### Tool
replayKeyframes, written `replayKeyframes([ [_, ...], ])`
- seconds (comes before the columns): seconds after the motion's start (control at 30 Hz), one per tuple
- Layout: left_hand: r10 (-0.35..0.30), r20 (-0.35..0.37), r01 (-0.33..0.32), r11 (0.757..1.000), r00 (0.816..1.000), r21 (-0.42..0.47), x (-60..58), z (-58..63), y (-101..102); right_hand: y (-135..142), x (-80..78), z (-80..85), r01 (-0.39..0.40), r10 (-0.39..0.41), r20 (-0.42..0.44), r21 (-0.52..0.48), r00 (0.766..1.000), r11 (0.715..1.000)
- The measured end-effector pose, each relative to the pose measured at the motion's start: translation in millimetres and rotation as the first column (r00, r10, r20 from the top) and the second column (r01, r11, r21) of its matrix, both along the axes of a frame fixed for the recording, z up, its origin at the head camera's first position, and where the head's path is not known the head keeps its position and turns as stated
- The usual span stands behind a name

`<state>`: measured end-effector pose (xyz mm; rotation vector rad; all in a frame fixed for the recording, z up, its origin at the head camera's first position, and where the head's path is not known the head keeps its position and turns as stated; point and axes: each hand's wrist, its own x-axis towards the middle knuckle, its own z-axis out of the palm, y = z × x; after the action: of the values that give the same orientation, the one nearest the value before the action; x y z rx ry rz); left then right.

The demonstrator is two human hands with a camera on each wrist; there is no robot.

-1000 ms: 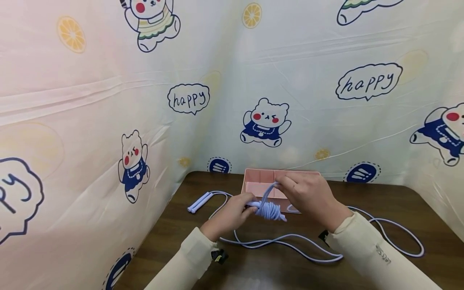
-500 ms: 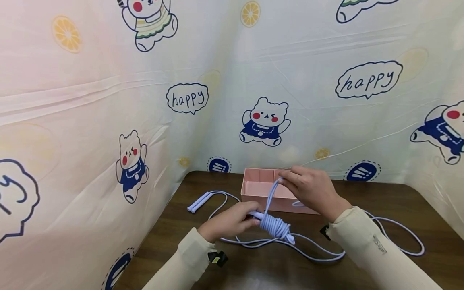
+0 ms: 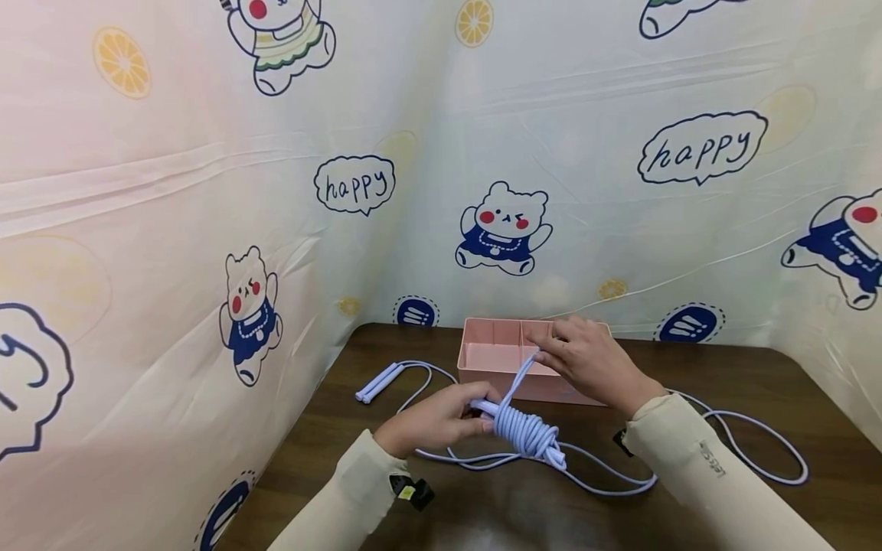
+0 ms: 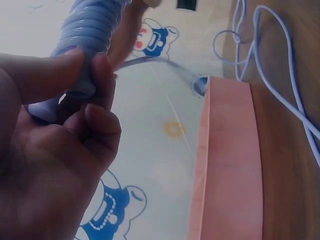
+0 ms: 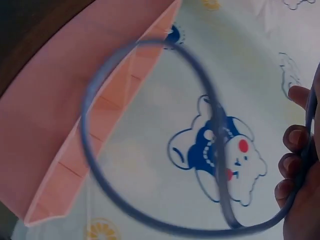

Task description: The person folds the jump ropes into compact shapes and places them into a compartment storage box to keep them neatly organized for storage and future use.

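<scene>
My left hand (image 3: 441, 417) grips the handle ends of a light blue jump rope (image 3: 527, 434), whose cord is wound in several tight turns round its two handles. In the left wrist view, the thumb and fingers close round the handles (image 4: 82, 82) just below the coils. My right hand (image 3: 592, 360) pinches a doubled length of cord (image 3: 517, 380) that runs up from the coils, to the upper right of the left hand. A loose loop of cord (image 5: 150, 227) hangs from the right hand in the right wrist view.
A pink divided box (image 3: 527, 386) stands at the back of the brown table (image 3: 510, 520), partly behind the right hand. Another pair of light blue jump rope handles (image 3: 379, 383) lies at the left. Loose cord (image 3: 606, 493) curves across the table. Patterned sheets (image 3: 586, 115) hang around it.
The wound bundle has come lower and nearer, its far end tipping downward. My right hand first drew the cord up and out, then eased down slightly.
</scene>
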<state>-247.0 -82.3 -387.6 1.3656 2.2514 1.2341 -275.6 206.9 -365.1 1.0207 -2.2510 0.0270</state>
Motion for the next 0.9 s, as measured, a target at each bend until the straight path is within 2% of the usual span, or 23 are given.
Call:
replayKeyframes([
  [0.13,0.014,0.050,-0.016,0.999,0.999,0.042,2.2,1.7,-1.6,0.2,-0.2,-11.0,-0.002,0.002,0.027,0.011,1.000,1.000],
  [0.27,0.032,0.104,-0.047,0.989,0.994,0.140,3.6,2.3,-3.0,-4.1,3.7,-19.6,0.043,-0.046,0.111,0.034,0.993,0.998],
  [0.43,0.083,0.162,-0.126,0.953,0.983,0.275,1.2,0.6,-3.1,-10.4,7.1,-30.5,0.079,-0.087,0.186,0.054,0.979,0.995],
  [0.53,0.137,0.190,-0.192,0.930,0.972,0.312,1.6,2.4,-2.1,-13.4,5.4,-37.3,0.041,-0.046,0.213,0.029,0.976,0.999],
  [0.63,0.171,0.221,-0.242,0.904,0.960,0.352,0.2,2.6,0.0,-16.3,6.0,-43.9,0.026,-0.006,0.321,-0.058,0.947,0.998],
  [0.73,0.190,0.234,-0.273,0.875,0.953,0.399,-1.0,2.4,2.0,-21.6,9.3,-50.6,0.056,0.010,0.450,-0.133,0.893,0.990],
  [0.8,0.191,0.231,-0.277,0.857,0.954,0.435,-3.0,-0.3,2.9,-27.4,11.8,-53.8,0.064,0.016,0.507,-0.141,0.862,0.988],
  [0.9,0.227,0.241,-0.317,0.828,0.944,0.463,-3.7,-1.6,5.2,-37.8,13.6,-57.6,0.006,0.051,0.519,-0.107,0.853,0.994],
])
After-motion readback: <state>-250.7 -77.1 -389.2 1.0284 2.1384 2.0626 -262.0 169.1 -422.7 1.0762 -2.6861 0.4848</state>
